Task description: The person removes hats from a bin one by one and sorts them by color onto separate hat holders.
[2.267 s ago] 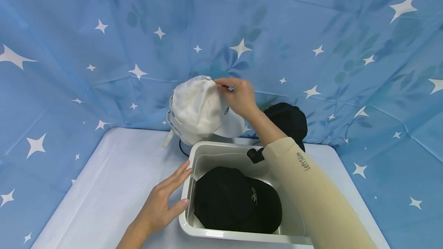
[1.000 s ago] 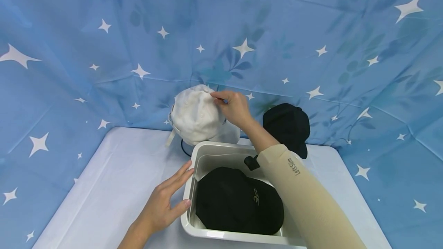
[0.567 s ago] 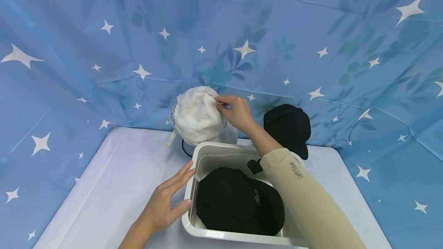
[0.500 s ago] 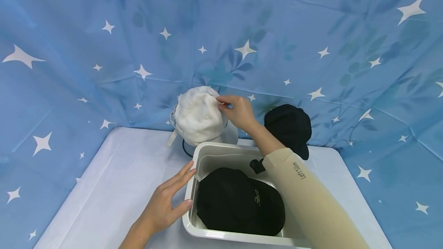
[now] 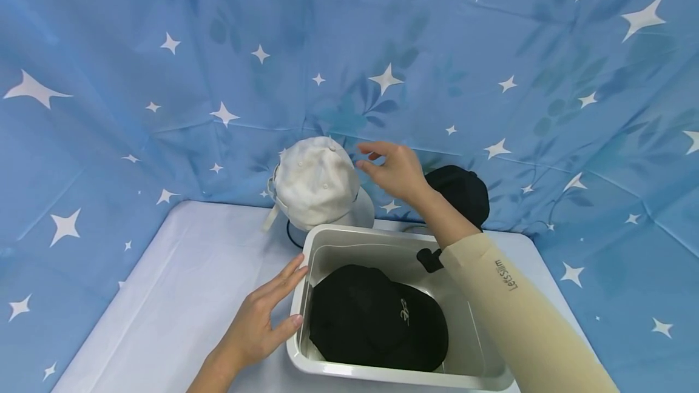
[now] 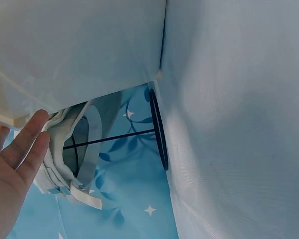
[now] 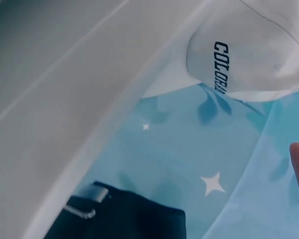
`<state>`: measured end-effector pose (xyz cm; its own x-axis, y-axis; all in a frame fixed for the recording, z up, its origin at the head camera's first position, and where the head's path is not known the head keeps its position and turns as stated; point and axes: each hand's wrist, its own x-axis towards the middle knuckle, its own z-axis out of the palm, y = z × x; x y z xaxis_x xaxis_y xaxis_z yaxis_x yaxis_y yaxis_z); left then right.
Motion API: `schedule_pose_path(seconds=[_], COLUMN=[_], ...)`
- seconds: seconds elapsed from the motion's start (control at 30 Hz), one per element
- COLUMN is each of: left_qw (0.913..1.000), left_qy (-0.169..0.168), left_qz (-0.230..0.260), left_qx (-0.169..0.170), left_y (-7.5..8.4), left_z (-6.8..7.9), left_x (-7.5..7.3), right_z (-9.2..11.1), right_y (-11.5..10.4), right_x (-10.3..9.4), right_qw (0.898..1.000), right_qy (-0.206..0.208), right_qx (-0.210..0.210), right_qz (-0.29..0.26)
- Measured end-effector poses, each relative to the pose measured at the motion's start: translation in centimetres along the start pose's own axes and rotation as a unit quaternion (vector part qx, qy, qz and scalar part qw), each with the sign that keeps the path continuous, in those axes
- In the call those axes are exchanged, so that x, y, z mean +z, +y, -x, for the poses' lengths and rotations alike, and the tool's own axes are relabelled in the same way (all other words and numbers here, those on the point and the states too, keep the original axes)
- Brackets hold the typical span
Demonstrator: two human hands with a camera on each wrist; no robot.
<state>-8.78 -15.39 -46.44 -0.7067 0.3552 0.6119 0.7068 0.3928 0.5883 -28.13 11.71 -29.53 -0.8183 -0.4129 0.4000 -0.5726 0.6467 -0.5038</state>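
A white baseball cap (image 5: 314, 181) sits on a black wire stand (image 6: 114, 138) behind the bin; dark lettering starting "COLO" shows on its front in the right wrist view. Just right of its crown, my right hand (image 5: 397, 170) is in the air, fingers loosely bent with nothing between them. My left hand (image 5: 256, 317) lies with spread, straight fingers against the left rim of the light grey plastic bin (image 5: 377, 372). Inside that bin rests a black baseball cap (image 5: 371, 317) with a small light emblem, its brim toward the right.
Another black cap (image 5: 461, 193) stands behind the bin on the right, partly covered by my right forearm. The white-covered table (image 5: 202, 272) meets a blue star-patterned cloth (image 5: 273, 77) at the back. A small black wrist device (image 5: 429, 259) shows beside my right sleeve.
My right hand was lowering the white cap by its crown onto the stand. It has let go and moved right, away from the cap. The left hand stays on the bin.
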Motion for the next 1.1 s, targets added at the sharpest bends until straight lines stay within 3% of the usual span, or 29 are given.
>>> schedule_pose_path(seconds=[0.5, 0.8, 1.1], left_qw=[1.0000, 0.9999, 0.9999], left_qy=[0.001, -0.002, 0.000], left_qz=[0.008, 0.008, 0.012], left_qx=[-0.003, -0.008, -0.008], left_y=[0.0, 0.0, 0.0], left_z=[0.1, 0.1, 0.1], left_x=[0.3, 0.2, 0.2], right_z=[1.9, 3.7, 5.6], right_y=[-1.1, -1.4, -1.1], right_x=[-3.2, -4.8, -5.4], right_qw=[0.998, 0.997, 0.987], right_qy=[-0.024, -0.033, -0.027], right_qx=[-0.036, -0.068, -0.110], right_qz=[0.043, 0.032, 0.115])
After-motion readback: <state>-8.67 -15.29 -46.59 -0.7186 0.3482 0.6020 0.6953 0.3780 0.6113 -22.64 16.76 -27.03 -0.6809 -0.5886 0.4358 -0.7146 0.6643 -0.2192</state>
